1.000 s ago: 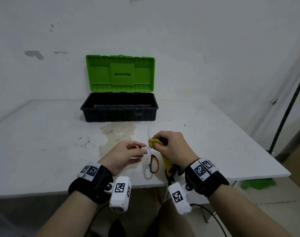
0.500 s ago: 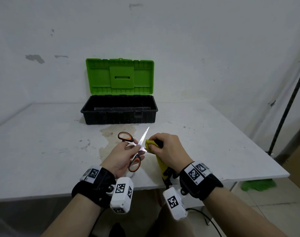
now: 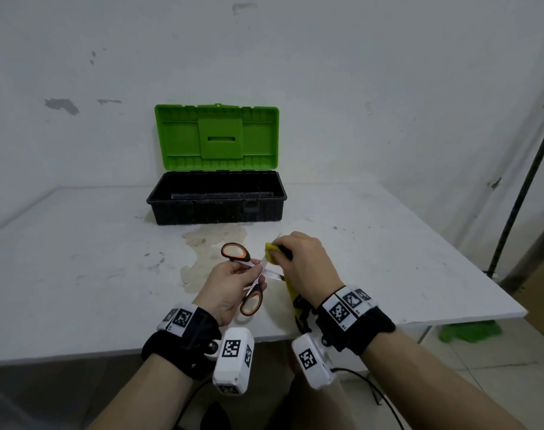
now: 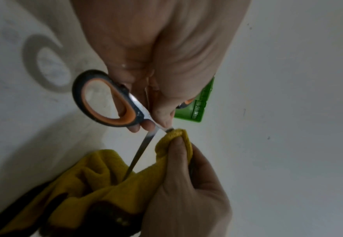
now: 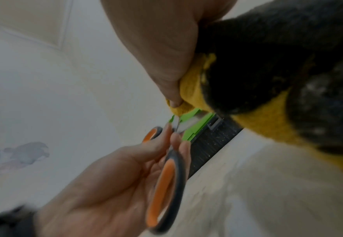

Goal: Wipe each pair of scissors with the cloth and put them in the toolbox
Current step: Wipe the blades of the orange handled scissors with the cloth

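Observation:
Orange-and-black scissors (image 3: 236, 254) (image 4: 107, 102) (image 5: 164, 189) are spread open above the table's front edge. My left hand (image 3: 233, 287) (image 5: 113, 184) pinches them near the pivot, between the handles. My right hand (image 3: 305, 265) (image 4: 186, 184) grips a yellow cloth (image 3: 272, 251) (image 4: 109, 181) (image 5: 263, 125) folded round one blade close to the pivot. The other blade (image 4: 138, 154) sticks out bare toward the cloth's hanging part. The toolbox (image 3: 216, 197), black with a green lid standing open, sits at the back of the table; its inside looks dark.
The white table (image 3: 78, 243) has a brownish stain (image 3: 215, 240) between the toolbox and my hands. A wall stands right behind the toolbox. A dark pole (image 3: 519, 193) leans at the right, and a green thing (image 3: 469, 332) lies on the floor beyond the table's right corner.
The scissors went from nearly closed to spread open and rose slightly. My right hand with the cloth has slid along one blade toward the pivot.

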Action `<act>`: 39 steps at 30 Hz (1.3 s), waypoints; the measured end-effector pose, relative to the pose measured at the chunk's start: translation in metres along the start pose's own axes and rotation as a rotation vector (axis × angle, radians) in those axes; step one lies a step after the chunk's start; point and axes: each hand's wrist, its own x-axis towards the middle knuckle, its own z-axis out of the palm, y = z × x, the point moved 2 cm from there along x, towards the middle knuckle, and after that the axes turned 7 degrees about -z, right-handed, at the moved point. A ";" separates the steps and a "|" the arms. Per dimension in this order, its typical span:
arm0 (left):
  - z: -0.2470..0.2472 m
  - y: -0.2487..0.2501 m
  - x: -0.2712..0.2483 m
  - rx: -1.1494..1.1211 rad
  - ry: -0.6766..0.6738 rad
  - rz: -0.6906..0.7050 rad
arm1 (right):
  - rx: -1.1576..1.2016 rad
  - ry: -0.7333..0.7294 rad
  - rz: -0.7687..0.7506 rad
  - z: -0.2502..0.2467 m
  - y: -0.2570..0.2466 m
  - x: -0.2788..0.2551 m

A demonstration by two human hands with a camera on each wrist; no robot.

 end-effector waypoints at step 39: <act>0.000 0.003 0.002 0.102 0.003 0.087 | -0.032 -0.060 -0.121 0.008 -0.004 -0.012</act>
